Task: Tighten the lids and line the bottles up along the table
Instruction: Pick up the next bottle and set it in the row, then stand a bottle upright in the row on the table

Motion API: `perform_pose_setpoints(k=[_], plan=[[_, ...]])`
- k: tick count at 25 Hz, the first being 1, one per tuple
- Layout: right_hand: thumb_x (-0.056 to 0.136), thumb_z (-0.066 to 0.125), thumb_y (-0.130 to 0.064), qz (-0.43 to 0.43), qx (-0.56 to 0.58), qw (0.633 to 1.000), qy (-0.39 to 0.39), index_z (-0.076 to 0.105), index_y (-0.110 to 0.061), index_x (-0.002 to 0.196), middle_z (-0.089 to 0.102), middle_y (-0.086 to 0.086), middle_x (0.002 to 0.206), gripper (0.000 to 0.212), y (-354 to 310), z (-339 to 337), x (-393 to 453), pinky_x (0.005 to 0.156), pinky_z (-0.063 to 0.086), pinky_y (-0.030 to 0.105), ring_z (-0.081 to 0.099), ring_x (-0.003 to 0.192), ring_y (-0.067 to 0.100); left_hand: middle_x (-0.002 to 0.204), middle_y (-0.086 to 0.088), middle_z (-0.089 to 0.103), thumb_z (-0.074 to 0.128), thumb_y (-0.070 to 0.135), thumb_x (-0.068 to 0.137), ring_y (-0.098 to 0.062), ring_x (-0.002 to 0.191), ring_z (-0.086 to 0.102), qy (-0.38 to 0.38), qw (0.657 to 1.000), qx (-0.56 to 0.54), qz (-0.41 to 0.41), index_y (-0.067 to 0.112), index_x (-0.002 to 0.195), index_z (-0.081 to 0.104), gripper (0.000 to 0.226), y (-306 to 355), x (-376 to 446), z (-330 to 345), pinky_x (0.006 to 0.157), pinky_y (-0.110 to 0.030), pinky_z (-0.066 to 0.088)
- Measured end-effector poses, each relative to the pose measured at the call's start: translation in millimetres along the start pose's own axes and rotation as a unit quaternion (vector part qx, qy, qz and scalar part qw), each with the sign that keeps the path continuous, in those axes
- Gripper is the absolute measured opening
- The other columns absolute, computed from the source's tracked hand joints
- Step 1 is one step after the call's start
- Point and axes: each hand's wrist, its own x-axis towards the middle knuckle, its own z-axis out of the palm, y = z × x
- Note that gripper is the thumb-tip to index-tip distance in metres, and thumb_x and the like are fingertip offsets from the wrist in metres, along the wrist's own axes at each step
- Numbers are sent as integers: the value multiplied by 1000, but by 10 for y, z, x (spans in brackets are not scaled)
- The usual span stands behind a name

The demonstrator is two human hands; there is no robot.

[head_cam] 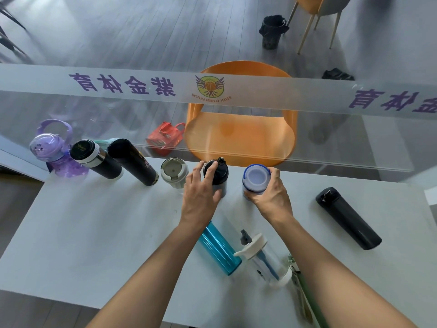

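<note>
Along the far edge of the white table (pixel 94 233) stand a purple bottle (pixel 53 150), a black flask with a steel band (pixel 94 159), a tall black flask (pixel 133 160) and a grey cup (pixel 173 172). My left hand (pixel 201 195) rests with straight fingers on a black-capped bottle (pixel 218 172) beside the cup. My right hand (pixel 269 195) grips a blue-rimmed bottle with a white lid (pixel 255 177), upright to the right. Lying flat are a teal bottle (pixel 218 249), a clear bottle with a white spout lid (pixel 262 259) and a black flask (pixel 347 217).
A glass partition with a frosted printed band rises just behind the table's far edge. Beyond it are an orange chair (pixel 241 136), a red bag (pixel 165 138) and a black bin (pixel 272 31). A green strap (pixel 305 292) lies near the front right edge.
</note>
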Motion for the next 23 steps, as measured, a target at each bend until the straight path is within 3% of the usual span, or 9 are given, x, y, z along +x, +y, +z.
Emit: perform_pose_setpoints(k=[4,10,14,18,23], plan=[[67,84,-51,40,-28,999,-11,24,-26,144,54,11,137,102,84,-108,-94,98,50,43,56,123,31,142,-6,44,73,25,80,-29,120,46,44,996,23,73,24,140,44,67,181,-135,-70,105,-42,41],[78,71,-34,54,-71,995,43,38,-21,140,57,14,127,72,425,-520,-368,98,48,41,58,118,31,128,-8,57,70,17,81,-31,112,53,25,983,-39,175,18,123,59,43,692,-412,164,94,-42,49],[84,67,-30,69,-108,990,55,48,-19,133,58,13,125,54,850,-912,-402,97,48,41,58,113,31,118,-2,61,62,21,87,-28,103,54,-46,975,-45,212,21,119,61,33,968,-590,396,91,-37,47],[86,65,-32,90,-163,981,53,51,-20,131,59,13,127,48,1319,-1174,-231,102,43,44,55,118,33,118,2,60,60,26,89,-25,104,55,-88,980,-13,176,24,118,61,29,1157,-684,641,92,-35,48],[84,67,-40,87,-240,967,6,42,-19,140,53,12,136,65,1793,-1228,105,103,38,45,49,125,34,124,2,61,60,29,91,-24,111,56,-107,988,31,108,25,120,60,29,1356,-840,882,96,-33,48]])
